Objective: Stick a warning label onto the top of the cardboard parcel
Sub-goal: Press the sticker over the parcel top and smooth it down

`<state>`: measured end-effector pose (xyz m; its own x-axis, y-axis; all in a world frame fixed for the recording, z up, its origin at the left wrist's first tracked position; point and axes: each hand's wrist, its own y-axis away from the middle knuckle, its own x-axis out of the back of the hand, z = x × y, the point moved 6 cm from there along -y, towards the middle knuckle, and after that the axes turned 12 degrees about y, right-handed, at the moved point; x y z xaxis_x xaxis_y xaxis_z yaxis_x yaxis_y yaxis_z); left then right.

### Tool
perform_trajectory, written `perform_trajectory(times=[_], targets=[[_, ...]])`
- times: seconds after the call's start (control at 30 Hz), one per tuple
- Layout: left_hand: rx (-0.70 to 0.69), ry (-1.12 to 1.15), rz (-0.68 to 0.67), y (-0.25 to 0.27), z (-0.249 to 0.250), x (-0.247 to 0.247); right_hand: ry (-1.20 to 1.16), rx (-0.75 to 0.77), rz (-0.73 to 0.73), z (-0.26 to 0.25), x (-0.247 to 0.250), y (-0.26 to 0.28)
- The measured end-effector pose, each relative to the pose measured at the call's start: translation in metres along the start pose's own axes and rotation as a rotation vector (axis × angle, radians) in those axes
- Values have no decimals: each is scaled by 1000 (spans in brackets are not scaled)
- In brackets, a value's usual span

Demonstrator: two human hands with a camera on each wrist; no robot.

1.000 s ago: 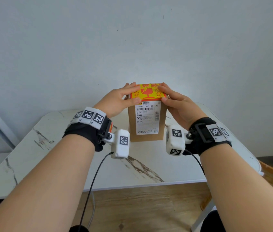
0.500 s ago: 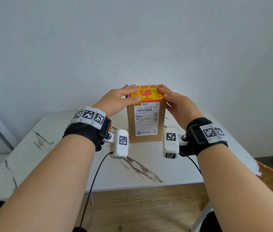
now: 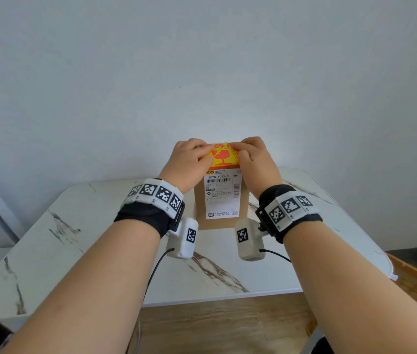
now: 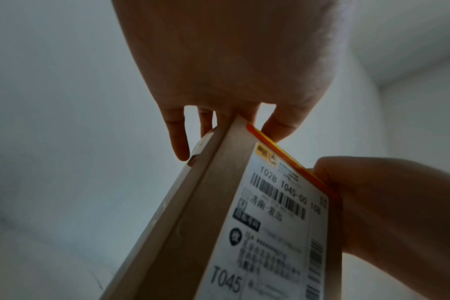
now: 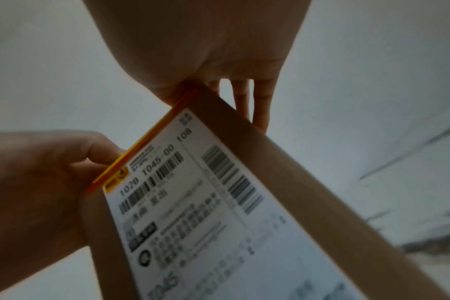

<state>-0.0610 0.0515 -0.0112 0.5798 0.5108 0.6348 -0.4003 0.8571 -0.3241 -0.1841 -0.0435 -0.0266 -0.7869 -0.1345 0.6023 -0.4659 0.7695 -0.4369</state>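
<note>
The worktop [image 3: 79, 241], white with dark veining, carried the cardboard parcel [image 3: 221, 221], which stood upright on its narrow end near the far edge, close to the wall. A white shipping label [image 3: 222, 192] covered most of the parcel's near face.

The warning label [image 3: 224, 157], yellow with a red broken-glass symbol, lay on the parcel's top face. Its near edge ran flush with the top front edge in both wrist views, showing there as a thin orange-yellow strip.

The left hand [image 3: 189, 162] rested on the left part of the top, fingers laid flat over the warning label, with some fingers hanging past the parcel's left side in the left wrist view. The right hand [image 3: 256, 159] mirrored it on the right, fingers extended and pressing down. Neither hand gripped anything; both were open, pressing.

Judged stage: smoothing down, nearly finished.

Risks noted:
- The parcel was tall and stood on a small base. Uneven downward pressure, or a push toward the wall, could tip it or slide it on the smooth worktop.
- The hands hid the warning label's side edges, so I could not tell whether those were stuck down. An unpressed edge or corner could lift later.
- Pressing from both sides toward the middle could trap a bubble or raise a crease at the centre.
- Fingers dragged across the surface could skew the warning label if the adhesive had not taken.
</note>
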Motion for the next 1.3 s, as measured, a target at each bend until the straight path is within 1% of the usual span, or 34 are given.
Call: perform_trajectory(times=[0.07,0.17,0.33,0.47,0.53,0.6,0.7,0.8,0.9,0.97,1.0,1.03,1.13,1.17,1.23,1.3], targets=[[33,1,-16,-5,0,-2,132,26,-31,-2,0,-3],[63,-34,-25,-12,2,-4,234,6,-114,-5,1,-11],[47,-142,-3,-22,4,-3,305,-6,-247,-11,3,-24],[90,-169,0,-27,5,-1,308,-39,-328,-12,2,-31],[109,-191,-22,-28,5,0,322,-59,-351,-14,1,-37],[95,-238,-23,-30,7,-2,361,-60,-367,-16,0,-41],[91,-285,-12,-31,7,-5,415,-44,-333,-18,-2,-43],[123,-191,-59,-32,4,-9,380,-76,-299,-14,-5,-41],[176,-134,-110,-32,-1,-12,383,-136,-334,-11,-8,-36],[199,-108,-129,-29,-2,-15,357,-181,-331,-10,-8,-34],[202,-80,-118,-30,-5,-15,349,-190,-319,-9,-7,-33],[235,-6,-90,-26,-5,-14,340,-193,-304,-8,-7,-32],[392,228,41,-14,-13,-7,239,-264,-271,-1,-7,-24],[449,287,48,-8,-16,-8,194,-278,-259,1,-5,-20],[499,391,11,1,-19,-10,99,-291,-215,4,2,-12],[486,513,-6,7,-16,-10,1,-275,-151,9,8,-5]])
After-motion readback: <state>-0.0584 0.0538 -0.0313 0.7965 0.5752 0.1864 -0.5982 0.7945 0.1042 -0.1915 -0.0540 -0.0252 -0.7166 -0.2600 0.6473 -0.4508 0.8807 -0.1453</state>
